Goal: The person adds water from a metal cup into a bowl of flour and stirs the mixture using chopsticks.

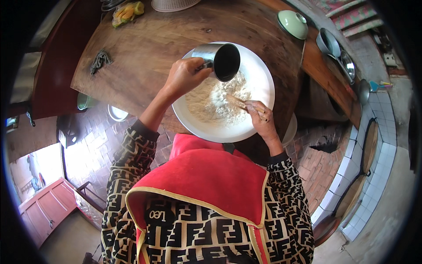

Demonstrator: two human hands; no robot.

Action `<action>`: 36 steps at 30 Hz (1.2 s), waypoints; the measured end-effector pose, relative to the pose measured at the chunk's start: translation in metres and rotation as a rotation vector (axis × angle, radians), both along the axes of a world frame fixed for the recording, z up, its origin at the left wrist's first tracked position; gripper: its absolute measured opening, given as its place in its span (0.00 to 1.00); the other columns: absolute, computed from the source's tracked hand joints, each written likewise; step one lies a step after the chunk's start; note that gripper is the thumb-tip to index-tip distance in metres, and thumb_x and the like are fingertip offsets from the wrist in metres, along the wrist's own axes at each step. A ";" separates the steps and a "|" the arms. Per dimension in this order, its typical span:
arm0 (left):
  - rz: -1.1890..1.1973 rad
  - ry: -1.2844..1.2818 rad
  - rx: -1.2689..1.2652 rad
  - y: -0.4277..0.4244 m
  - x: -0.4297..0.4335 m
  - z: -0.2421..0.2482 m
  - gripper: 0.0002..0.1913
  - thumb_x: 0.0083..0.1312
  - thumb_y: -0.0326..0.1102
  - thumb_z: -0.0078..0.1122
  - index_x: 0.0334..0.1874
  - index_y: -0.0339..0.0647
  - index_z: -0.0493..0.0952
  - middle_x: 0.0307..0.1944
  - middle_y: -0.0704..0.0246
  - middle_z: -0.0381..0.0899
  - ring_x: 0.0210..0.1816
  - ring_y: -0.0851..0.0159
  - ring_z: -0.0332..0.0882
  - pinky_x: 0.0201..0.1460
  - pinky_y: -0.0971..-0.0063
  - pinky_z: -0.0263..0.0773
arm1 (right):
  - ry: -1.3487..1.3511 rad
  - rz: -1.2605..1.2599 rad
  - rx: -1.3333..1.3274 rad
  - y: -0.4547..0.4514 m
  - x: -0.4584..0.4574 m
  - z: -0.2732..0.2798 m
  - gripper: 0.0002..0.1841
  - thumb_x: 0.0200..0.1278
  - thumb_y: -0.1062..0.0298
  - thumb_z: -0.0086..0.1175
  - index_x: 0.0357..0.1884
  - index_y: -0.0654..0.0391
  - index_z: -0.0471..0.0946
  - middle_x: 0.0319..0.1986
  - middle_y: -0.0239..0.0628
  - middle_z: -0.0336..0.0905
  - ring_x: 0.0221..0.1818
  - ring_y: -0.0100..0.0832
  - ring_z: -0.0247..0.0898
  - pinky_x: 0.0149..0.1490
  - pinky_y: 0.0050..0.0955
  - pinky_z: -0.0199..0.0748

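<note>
A wide white basin (pixel 263 89) rests on the wooden table near its front edge, with pale flour (pixel 201 102) in it. My left hand (pixel 188 74) grips the handle of a metal mug (pixel 206 52), which is tilted over the far side of the basin with its dark mouth facing right. Whether liquid is leaving the mug cannot be told. My right hand (pixel 262 118) holds wooden chopsticks (pixel 237 100) at the basin's right side, their far ends in the flour, where they look blurred. Some flour looks lumpy and whiter around them.
On the wooden table (pixel 148 43) lie a dark crumpled cloth (pixel 100 61) and a yellow-green bundle (pixel 128 14), near a woven basket (pixel 174 4). To the right are a green bowl (pixel 292 24), turned over, and a metal pan (pixel 328 43). A tiled stove (pixel 343 165) stands at lower right.
</note>
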State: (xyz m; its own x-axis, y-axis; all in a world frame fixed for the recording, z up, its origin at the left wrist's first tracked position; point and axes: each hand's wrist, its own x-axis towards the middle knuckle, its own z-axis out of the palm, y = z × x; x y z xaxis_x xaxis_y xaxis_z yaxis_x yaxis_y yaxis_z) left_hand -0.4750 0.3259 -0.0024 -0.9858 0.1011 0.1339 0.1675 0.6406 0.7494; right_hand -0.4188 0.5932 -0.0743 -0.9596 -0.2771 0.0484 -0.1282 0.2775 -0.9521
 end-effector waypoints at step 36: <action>0.049 -0.035 0.113 0.006 -0.016 -0.005 0.11 0.58 0.35 0.62 0.25 0.34 0.75 0.13 0.67 0.67 0.16 0.74 0.64 0.19 0.74 0.60 | 0.181 -0.109 0.218 0.030 -0.043 -0.038 0.07 0.63 0.72 0.51 0.39 0.63 0.78 0.34 0.45 0.79 0.35 0.38 0.78 0.40 0.28 0.74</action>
